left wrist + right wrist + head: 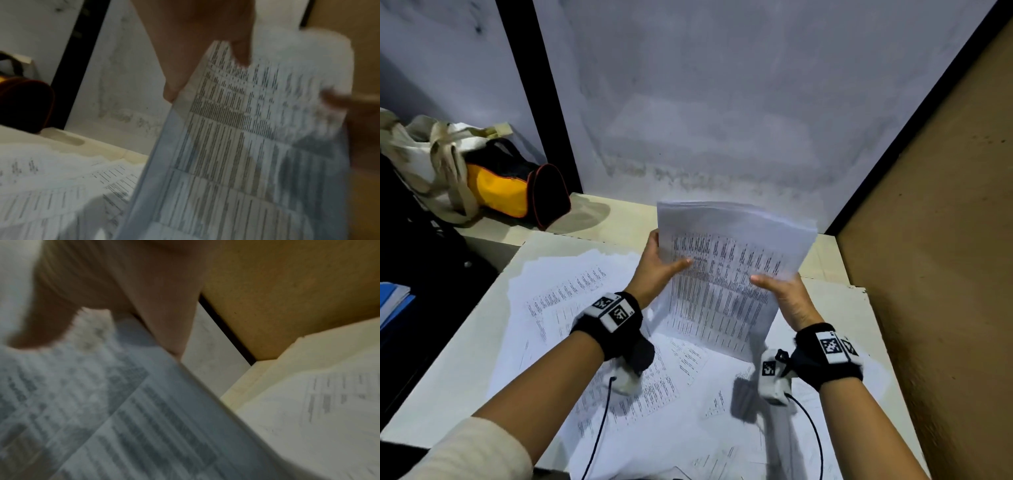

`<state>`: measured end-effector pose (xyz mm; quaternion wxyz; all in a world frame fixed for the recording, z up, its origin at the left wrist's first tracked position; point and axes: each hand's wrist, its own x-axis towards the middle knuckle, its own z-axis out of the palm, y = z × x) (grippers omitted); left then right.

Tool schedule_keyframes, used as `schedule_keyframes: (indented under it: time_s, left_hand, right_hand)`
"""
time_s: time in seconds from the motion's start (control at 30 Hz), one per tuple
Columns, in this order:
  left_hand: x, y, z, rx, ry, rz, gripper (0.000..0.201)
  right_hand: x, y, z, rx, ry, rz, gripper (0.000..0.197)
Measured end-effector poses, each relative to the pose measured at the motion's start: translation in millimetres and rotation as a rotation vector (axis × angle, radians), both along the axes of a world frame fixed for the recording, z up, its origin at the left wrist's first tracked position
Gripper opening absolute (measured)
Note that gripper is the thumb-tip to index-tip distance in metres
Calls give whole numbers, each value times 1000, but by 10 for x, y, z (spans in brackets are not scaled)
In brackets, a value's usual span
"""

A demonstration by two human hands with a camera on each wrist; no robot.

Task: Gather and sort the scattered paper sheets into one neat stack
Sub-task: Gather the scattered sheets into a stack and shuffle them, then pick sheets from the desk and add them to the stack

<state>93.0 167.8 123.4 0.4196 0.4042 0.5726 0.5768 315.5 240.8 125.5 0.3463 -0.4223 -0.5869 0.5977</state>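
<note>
A thick bundle of printed sheets [726, 274] is held up above the table, tilted with its top edge away from me. My left hand [659, 265] grips its left edge, thumb on the printed face. My right hand [784, 294] grips the right edge, thumb on top too. The left wrist view shows the bundle [236, 154] close up under my thumb [240, 48]; the right wrist view shows the bundle's edge [144, 410], blurred. Several more loose printed sheets [571, 308] lie scattered over the cream table [465, 342] beneath both arms.
A yellow and black bag [517, 192] and a cream tote [431, 154] sit at the back left. A grey wall [722, 102] stands close behind the table and a brown board [935, 240] on the right. Blue folders [393, 301] lie off the left edge.
</note>
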Motion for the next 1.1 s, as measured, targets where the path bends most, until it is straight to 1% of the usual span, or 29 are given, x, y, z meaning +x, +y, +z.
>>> schedule_keyframes:
  time_s: [0.07, 0.1, 0.13, 0.2, 0.27, 0.3, 0.37, 0.47, 0.53, 0.57, 0.6, 0.67, 0.7, 0.73, 0.8, 0.83, 0.87, 0.9, 0.93, 1.0, 1.07, 1.1]
  left_hand:
    - [64, 38, 13, 22, 6, 40, 54]
    - [103, 40, 43, 44, 28, 66, 48]
    - [133, 34, 79, 66, 71, 111, 45]
    - [163, 21, 151, 142, 140, 202, 37]
    - [150, -10, 190, 197, 146, 240, 32]
    - [130, -27, 183, 190, 141, 229, 32]
    - [113, -70, 101, 108, 116, 171, 33]
    - [105, -115, -103, -72, 93, 64, 39]
    - [83, -133, -148, -100, 97, -2, 46]
    - [51, -138, -134, -104, 96, -31, 45]
    - [20, -145, -123, -112, 85, -68, 38]
    - [-21, -167, -72, -134, 61, -160, 24]
    - [-26, -175, -59, -135, 61, -190, 21]
    - [-25, -177, -58, -119, 68, -197, 19]
    - [7, -169, -55, -69, 103, -155, 13]
    - [22, -156, -65, -46, 143, -122, 15]
    - [21, -135, -110, -39, 184, -81, 23]
    - [9, -123, -161, -41, 208, -33, 28]
    - [-7, -130, -219, -45, 222, 8, 31]
    - [-91, -183, -337, -51, 250, 53, 28]
    - [-178, -256, -452, -84, 241, 69, 22]
    - [-216, -294, -509, -97, 235, 80, 21]
  right_hand:
    - [-71, -38, 52, 18, -44, -124, 21]
    - [-105, -58, 95, 39, -72, -159, 14]
    - [-140, -74, 136, 57, -98, -194, 13]
    - [-188, -98, 221, 86, -52, -257, 5]
    - [-175, -108, 234, 96, 27, -262, 9]
    - [-167, -104, 209, 90, 43, -243, 12]
    - [-158, -139, 83, 57, -6, -215, 18]
    - [-148, -192, -147, -75, -133, -236, 20]
    - [-102, -159, -178, -121, -155, -240, 17]
    - [-81, -127, -134, -117, -161, -234, 14]
    - [-55, -102, -68, -114, -156, -233, 15]
    - [-3, -66, 78, -102, -119, -232, 21]
    - [23, -40, 132, -89, -101, -225, 26]
    - [40, -32, 194, -58, -97, -203, 26]
    - [79, -23, 262, -4, -114, -118, 17]
    - [113, -9, 245, -5, -121, -90, 13]
    - [167, -15, 233, -16, -134, -73, 12]
    - [235, -9, 188, -39, -167, -81, 15]
    - [358, -5, 87, -71, -209, -128, 19]
    - [708, 10, -185, -182, -335, -300, 27]
    - [1154, -4, -603, -342, -569, -405, 35]
    - [1346, -58, -809, -439, -702, -429, 44]
